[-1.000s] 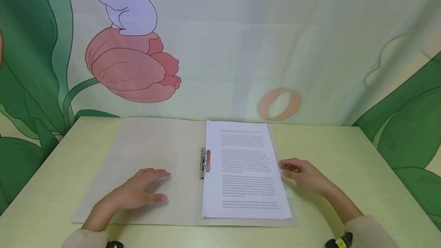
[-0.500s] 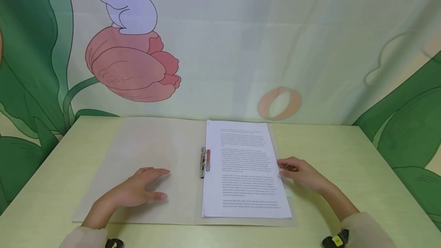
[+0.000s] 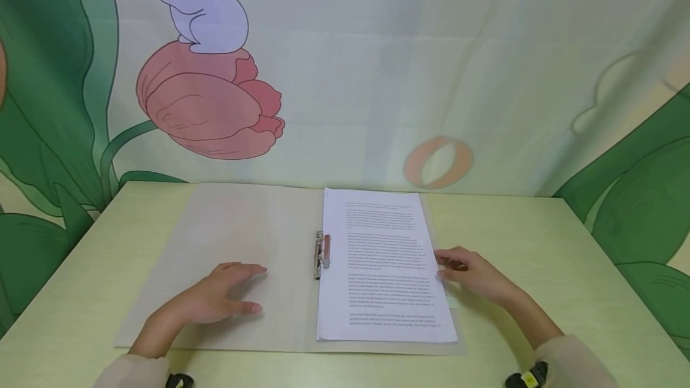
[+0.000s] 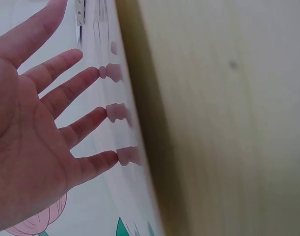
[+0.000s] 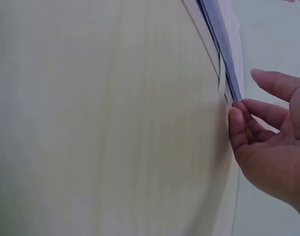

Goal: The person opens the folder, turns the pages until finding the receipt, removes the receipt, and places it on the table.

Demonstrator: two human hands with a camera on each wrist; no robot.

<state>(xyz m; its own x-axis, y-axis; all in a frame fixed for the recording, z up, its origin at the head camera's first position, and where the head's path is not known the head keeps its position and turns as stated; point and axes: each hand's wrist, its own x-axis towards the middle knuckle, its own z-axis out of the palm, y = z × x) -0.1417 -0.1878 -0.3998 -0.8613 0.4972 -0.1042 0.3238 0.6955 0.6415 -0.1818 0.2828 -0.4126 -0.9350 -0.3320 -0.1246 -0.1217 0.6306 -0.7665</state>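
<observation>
An open clip folder (image 3: 215, 226) lies flat, its left cover bare and glossy. On its right side rests a stack of printed paper (image 3: 383, 268), beside a metal lever clip (image 3: 318, 255) at the stack's left edge. My left hand (image 3: 215, 297) is spread over the left cover; in the left wrist view its straight fingertips (image 4: 110, 157) meet their reflections on the glossy surface. My right hand (image 3: 474, 274) is at the stack's right edge. In the right wrist view, loosely bent fingers (image 5: 236, 120) touch the paper's edge, with the thumb (image 5: 270, 83) held apart from them.
The folder lies on a pale wood-grain table (image 3: 517, 226). A printed curtain (image 3: 334, 76) with a white animal and a pink flower hangs behind it. A small pale green tab (image 3: 451, 302) sticks out from the stack's right side.
My right hand has shifted slightly left, so its fingers now reach the paper's right edge. The left hand, the folder and the paper stay where they were.
</observation>
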